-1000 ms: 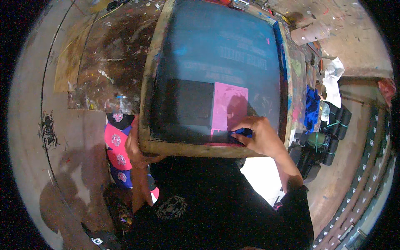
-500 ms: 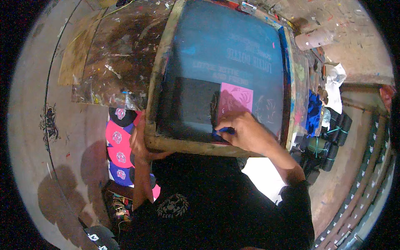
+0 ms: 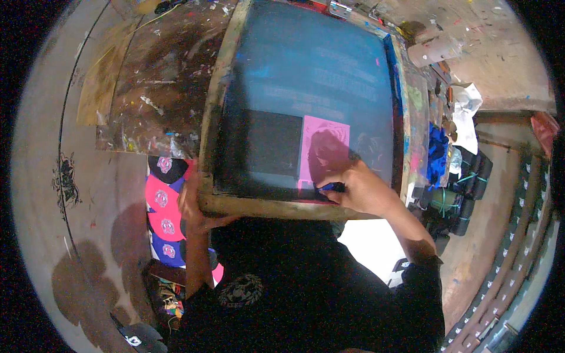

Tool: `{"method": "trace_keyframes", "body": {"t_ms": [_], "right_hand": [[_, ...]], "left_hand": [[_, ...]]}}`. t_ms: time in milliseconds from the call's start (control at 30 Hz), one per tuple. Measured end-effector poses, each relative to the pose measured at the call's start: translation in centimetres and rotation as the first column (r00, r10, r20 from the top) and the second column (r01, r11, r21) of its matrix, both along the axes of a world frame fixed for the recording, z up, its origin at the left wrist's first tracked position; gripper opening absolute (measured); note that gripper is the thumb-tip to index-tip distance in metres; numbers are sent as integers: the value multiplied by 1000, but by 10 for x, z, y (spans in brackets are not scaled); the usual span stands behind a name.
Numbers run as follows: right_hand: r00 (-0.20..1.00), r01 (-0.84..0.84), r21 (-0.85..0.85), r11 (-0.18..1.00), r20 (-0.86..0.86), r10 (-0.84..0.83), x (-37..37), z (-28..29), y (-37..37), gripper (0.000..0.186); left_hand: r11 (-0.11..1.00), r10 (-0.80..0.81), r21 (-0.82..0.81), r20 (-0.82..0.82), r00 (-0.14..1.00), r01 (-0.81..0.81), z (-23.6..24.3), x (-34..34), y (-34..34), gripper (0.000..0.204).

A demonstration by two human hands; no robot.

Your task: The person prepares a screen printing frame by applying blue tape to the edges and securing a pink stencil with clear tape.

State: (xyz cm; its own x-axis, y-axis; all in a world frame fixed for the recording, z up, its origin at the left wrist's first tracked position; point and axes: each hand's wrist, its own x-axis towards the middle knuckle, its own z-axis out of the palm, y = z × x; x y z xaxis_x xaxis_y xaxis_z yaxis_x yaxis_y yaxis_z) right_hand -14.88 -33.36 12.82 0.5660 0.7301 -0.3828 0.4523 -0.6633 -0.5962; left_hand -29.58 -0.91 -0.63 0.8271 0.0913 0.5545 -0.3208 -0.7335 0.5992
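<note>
A wooden screen-printing frame (image 3: 266,209) holds a blue-grey mesh (image 3: 294,41), with a dark rectangle (image 3: 265,144) and a bright pink rectangle (image 3: 325,122) in its lower part. My right hand (image 3: 365,188) is closed on a small blue object (image 3: 333,187), perhaps a scraper, low on the pink rectangle near the frame's front rail; its shadow falls across the pink. My left hand (image 3: 196,209) grips the frame's lower left corner, its fingers partly hidden. Just left of it lie several pink, blue and black printed pieces (image 3: 159,217) with face-like emblems.
A paint-spattered wooden board (image 3: 159,65) adjoins the frame's left. Along the right are blue cloth (image 3: 436,156), white crumpled material (image 3: 466,117), a pale cylinder (image 3: 428,53) and black rolled bundles (image 3: 478,176). A white surface (image 3: 368,247) shows below the frame.
My right hand moved left to the pink rectangle's edge half a second ago and now sits farther right again, over its lower part. My left hand stays at the frame's corner.
</note>
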Motion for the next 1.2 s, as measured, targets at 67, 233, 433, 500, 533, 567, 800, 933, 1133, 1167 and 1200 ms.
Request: {"method": "trace_keyframes", "body": {"t_ms": [67, 233, 433, 500, 533, 567, 800, 933, 1133, 1167, 1200], "right_hand": [[999, 0, -29, 1000, -38, -1, -1, -3, 0, 23], [984, -52, -197, 979, -175, 17, 10, 10, -20, 23], [995, -92, 50, 994, -30, 94, 7, 0, -3, 21], [992, -122, 36, 992, -32, 123, 11, 1, -7, 20], [986, -145, -83, 986, -91, 137, 15, 3, -16, 21], [978, -173, -199, 965, -150, 144, 17, 4, -20, 21], [992, -115, -39, 993, 42, 116, 2, -3, -4, 23], [992, -128, -68, 989, -23, 127, 7, 2, -18, 27], [1000, 1, 34, 999, 2, -1, -5, -5, -21, 26], [1000, 12, 85, 996, -6, -12, -7, -7, -18, 25], [1000, 2, 93, 996, 5, -2, -5, -7, -19, 25]], "left_hand": [[999, -15, -48, 32, 999, 17, 0, 6, 0, 117], [995, -35, -88, 82, 996, 42, -14, -2, 2, 117], [996, -22, -85, 21, 1000, 24, 16, 11, -4, 119], [994, -21, -102, 46, 999, 26, 10, 11, -3, 119], [994, -22, -108, 79, 997, 30, 10, 10, -3, 119], [993, -23, -114, 113, 993, 36, 10, 9, -2, 119], [986, -42, -160, 43, 998, 49, 10, 11, -4, 116], [993, 3, -118, 70, 998, 6, 7, 8, -5, 113], [972, -51, -228, 46, 998, 60, 7, 9, -3, 109], [965, -71, -249, 53, 996, 82, 5, 10, -4, 109], [955, -33, -296, -31, 999, 23, 1, 5, -5, 108]]}}
